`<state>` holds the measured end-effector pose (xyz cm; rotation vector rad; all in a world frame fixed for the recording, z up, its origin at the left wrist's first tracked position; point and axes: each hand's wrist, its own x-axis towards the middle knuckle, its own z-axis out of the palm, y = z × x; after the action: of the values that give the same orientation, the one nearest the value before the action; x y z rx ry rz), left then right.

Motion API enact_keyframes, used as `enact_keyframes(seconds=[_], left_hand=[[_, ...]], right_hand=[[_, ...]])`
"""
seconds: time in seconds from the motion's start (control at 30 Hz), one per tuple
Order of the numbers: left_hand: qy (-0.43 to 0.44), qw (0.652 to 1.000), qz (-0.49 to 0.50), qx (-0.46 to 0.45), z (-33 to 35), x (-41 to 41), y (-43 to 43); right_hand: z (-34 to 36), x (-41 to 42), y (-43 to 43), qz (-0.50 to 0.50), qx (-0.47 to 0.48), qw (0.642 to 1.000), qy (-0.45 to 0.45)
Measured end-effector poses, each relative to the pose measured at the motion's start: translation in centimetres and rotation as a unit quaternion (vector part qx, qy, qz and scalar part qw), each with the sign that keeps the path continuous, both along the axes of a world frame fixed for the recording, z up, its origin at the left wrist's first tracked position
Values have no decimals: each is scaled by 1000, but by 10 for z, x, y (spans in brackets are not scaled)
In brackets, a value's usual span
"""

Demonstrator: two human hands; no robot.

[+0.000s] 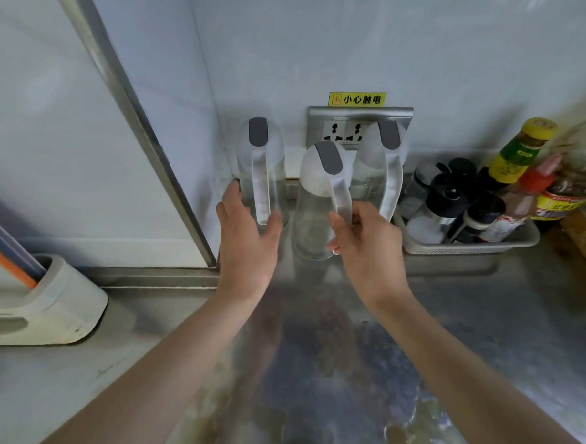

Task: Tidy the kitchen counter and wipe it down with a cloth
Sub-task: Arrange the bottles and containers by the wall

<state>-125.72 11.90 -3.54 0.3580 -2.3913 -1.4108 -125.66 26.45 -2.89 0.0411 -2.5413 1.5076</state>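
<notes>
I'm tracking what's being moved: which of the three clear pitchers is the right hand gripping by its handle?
The middle pitcher: right hand pinches its handle. The left hand touches the left pitcher; the right pitcher is untouched.

A pale, glossy wall (344,45) fills the upper part of the view, catching soft, diffuse light with faint reflections; a metal strip (136,128) runs down it at a slant on the left, dividing it from another pale panel (35,115); low on the wall sits a brushed-metal socket plate (357,116) with two outlets, and just above it a yellow warning sticker (356,99) with black characters; below, the counter (490,314) is stainless steel, dull and streaked, with brownish blotches and blurred reflections towards the near edge; a raised metal lip (153,278) runs along the wall's foot at the left.
</notes>
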Motion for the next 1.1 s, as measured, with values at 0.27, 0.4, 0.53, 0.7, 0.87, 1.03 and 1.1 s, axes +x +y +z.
enact_keyframes(seconds=[0.27, 0.4, 0.53, 0.7, 0.87, 1.03, 1.1], left_hand=[[32, 999, -13, -22, -5, -23, 3], [23, 999, 3, -36, -4, -26, 4], [29, 999, 3, -37, -6, -30, -5], [26, 998, -6, -57, -8, -26, -10], [24, 996, -4, -87, -6, -23, -10], [22, 995, -4, -92, -8, -23, -10], [22, 996, -3, -91, -9, -23, -10]], right_hand=[[1, -42, -30, -46, 6, 999, 14], [-2, -49, -38, -60, 15, 997, 37], [-7, -45, -39, -69, 10, 996, 52], [-3, -43, -36, -47, 5, 998, 46], [13, -25, -4, -166, 62, 973, 146], [1, -39, 31, -188, 68, 980, 10], [-8, -42, 30, -163, 95, 981, 43]])
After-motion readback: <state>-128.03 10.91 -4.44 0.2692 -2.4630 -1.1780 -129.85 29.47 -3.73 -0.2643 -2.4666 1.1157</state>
